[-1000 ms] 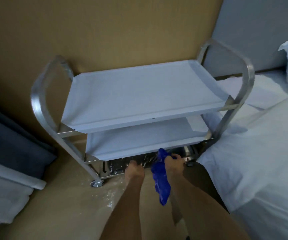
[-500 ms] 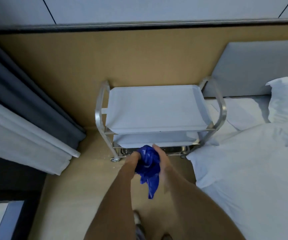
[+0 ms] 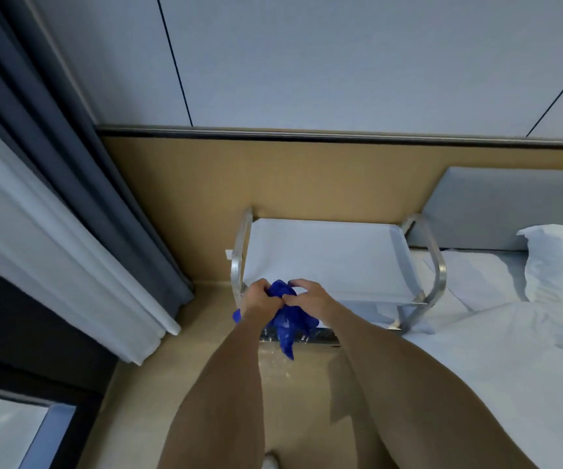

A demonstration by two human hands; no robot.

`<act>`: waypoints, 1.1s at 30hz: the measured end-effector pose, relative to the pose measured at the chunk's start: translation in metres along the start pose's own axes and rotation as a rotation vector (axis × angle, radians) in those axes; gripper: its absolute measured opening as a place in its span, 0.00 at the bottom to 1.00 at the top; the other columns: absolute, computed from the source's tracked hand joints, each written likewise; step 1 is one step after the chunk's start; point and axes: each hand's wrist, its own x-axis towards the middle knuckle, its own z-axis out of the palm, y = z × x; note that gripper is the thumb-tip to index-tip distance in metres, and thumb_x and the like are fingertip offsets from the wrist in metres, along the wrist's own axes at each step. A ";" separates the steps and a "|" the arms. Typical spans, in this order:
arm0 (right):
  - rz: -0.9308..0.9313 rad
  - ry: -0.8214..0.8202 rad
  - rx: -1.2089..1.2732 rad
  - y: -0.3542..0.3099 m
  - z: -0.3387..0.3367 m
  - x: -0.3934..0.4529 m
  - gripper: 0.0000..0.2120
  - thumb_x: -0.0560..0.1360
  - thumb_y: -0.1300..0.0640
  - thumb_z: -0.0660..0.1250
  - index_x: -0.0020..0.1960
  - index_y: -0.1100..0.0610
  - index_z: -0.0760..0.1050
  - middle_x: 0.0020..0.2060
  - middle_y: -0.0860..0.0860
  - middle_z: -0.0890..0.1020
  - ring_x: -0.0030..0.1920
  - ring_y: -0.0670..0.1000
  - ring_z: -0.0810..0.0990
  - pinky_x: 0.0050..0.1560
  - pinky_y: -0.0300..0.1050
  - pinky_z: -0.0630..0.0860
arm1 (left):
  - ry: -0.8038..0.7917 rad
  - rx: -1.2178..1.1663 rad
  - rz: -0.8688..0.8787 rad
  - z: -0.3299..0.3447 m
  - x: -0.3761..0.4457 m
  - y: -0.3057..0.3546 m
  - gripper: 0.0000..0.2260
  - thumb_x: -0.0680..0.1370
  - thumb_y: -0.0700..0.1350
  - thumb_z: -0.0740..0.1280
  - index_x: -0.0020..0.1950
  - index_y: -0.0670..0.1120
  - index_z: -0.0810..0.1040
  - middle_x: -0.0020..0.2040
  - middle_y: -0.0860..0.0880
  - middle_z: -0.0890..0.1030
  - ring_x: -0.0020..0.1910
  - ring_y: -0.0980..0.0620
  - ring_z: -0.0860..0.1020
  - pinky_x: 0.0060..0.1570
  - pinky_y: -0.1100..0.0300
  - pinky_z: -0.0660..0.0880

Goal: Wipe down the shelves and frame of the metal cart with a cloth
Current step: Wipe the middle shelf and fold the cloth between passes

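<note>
Blue cloth bunched between both hands: left hand fisted round it, right hand pinching it, arms extended over the metal cart.

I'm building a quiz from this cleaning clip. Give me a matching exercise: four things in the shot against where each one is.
Things:
1. blue cloth
2. metal cart
3. pillow
4. curtains

Places:
A. far right, on the bed
B. left side of the room
C. against the tan wall panel, beside the bed
D. bunched between both hands

Pairs: 1-D, 2-C, 3-A, 4-B
</note>
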 end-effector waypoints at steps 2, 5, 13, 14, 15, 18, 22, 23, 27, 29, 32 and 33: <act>0.009 -0.013 -0.060 -0.004 -0.003 0.019 0.11 0.75 0.53 0.64 0.56 0.54 0.78 0.49 0.52 0.82 0.50 0.55 0.81 0.56 0.55 0.79 | -0.047 0.028 0.028 -0.015 0.013 0.004 0.10 0.70 0.39 0.70 0.46 0.47 0.71 0.42 0.49 0.77 0.42 0.49 0.77 0.39 0.58 0.74; -0.031 0.072 -0.145 -0.041 -0.018 0.001 0.08 0.78 0.56 0.61 0.53 0.58 0.75 0.46 0.52 0.79 0.47 0.54 0.77 0.50 0.50 0.76 | -0.129 0.085 0.085 -0.033 0.032 0.015 0.23 0.69 0.40 0.74 0.60 0.47 0.70 0.51 0.49 0.75 0.49 0.48 0.76 0.43 0.57 0.74; 0.029 -0.003 -0.169 -0.039 -0.020 -0.008 0.02 0.78 0.59 0.59 0.51 0.55 0.70 0.47 0.53 0.76 0.44 0.54 0.75 0.40 0.44 0.69 | -0.393 0.418 0.128 -0.031 0.068 0.016 0.11 0.68 0.43 0.75 0.48 0.46 0.80 0.46 0.46 0.82 0.46 0.48 0.80 0.47 0.57 0.78; 0.038 -0.031 -0.188 -0.035 -0.020 -0.005 0.02 0.78 0.59 0.58 0.50 0.55 0.69 0.47 0.52 0.76 0.44 0.54 0.75 0.40 0.44 0.69 | -0.408 0.433 0.130 -0.025 0.072 0.013 0.10 0.67 0.43 0.75 0.46 0.47 0.80 0.44 0.47 0.82 0.45 0.48 0.80 0.45 0.57 0.78; 0.052 -0.054 -0.207 -0.029 -0.019 0.001 0.03 0.78 0.60 0.58 0.50 0.55 0.69 0.47 0.52 0.76 0.45 0.54 0.75 0.42 0.45 0.70 | -0.418 0.437 0.132 -0.018 0.076 0.011 0.09 0.66 0.43 0.75 0.44 0.48 0.79 0.43 0.48 0.81 0.43 0.49 0.80 0.43 0.58 0.77; 0.078 -0.065 -0.218 -0.013 -0.024 0.021 0.04 0.78 0.60 0.56 0.49 0.55 0.69 0.47 0.53 0.76 0.46 0.56 0.77 0.44 0.47 0.71 | -0.436 0.463 0.144 0.002 0.094 0.014 0.09 0.66 0.43 0.75 0.42 0.47 0.77 0.41 0.48 0.79 0.42 0.48 0.79 0.38 0.59 0.74; 0.114 -0.048 -0.228 -0.001 -0.052 0.059 0.04 0.78 0.60 0.57 0.49 0.55 0.70 0.49 0.54 0.78 0.45 0.55 0.76 0.44 0.48 0.73 | -0.420 0.480 0.170 0.022 0.134 0.039 0.09 0.66 0.45 0.75 0.41 0.48 0.77 0.40 0.49 0.78 0.41 0.48 0.79 0.37 0.59 0.72; 0.117 -0.026 -0.221 -0.001 -0.064 0.073 0.04 0.77 0.61 0.57 0.49 0.55 0.70 0.49 0.54 0.79 0.45 0.55 0.77 0.44 0.49 0.74 | -0.401 0.463 0.172 0.026 0.148 0.049 0.09 0.66 0.45 0.75 0.41 0.49 0.77 0.40 0.50 0.78 0.41 0.48 0.78 0.37 0.59 0.72; 0.097 0.082 -0.203 -0.008 -0.125 0.128 0.06 0.76 0.61 0.58 0.48 0.54 0.72 0.47 0.54 0.80 0.46 0.57 0.80 0.44 0.49 0.76 | -0.305 0.410 0.209 0.036 0.201 0.105 0.07 0.67 0.44 0.73 0.40 0.50 0.76 0.36 0.51 0.78 0.36 0.50 0.77 0.34 0.60 0.72; 0.089 0.127 -0.180 -0.009 -0.153 0.153 0.06 0.76 0.60 0.57 0.46 0.53 0.72 0.45 0.53 0.81 0.44 0.56 0.80 0.40 0.48 0.76 | -0.292 0.409 0.208 0.039 0.226 0.133 0.07 0.68 0.44 0.72 0.42 0.49 0.76 0.37 0.50 0.78 0.36 0.49 0.78 0.34 0.59 0.74; 0.115 0.141 -0.099 -0.004 -0.182 0.187 0.06 0.76 0.60 0.58 0.47 0.54 0.73 0.44 0.52 0.79 0.40 0.52 0.76 0.38 0.42 0.70 | -0.302 0.419 0.199 0.049 0.258 0.161 0.05 0.69 0.44 0.70 0.41 0.50 0.75 0.37 0.51 0.78 0.36 0.51 0.77 0.34 0.60 0.74; 0.106 0.135 -0.116 0.000 -0.186 0.198 0.07 0.77 0.60 0.60 0.52 0.54 0.75 0.47 0.53 0.79 0.42 0.51 0.74 0.42 0.42 0.70 | -0.299 0.429 0.212 0.054 0.266 0.165 0.05 0.70 0.44 0.69 0.39 0.51 0.74 0.36 0.52 0.78 0.36 0.52 0.76 0.33 0.62 0.71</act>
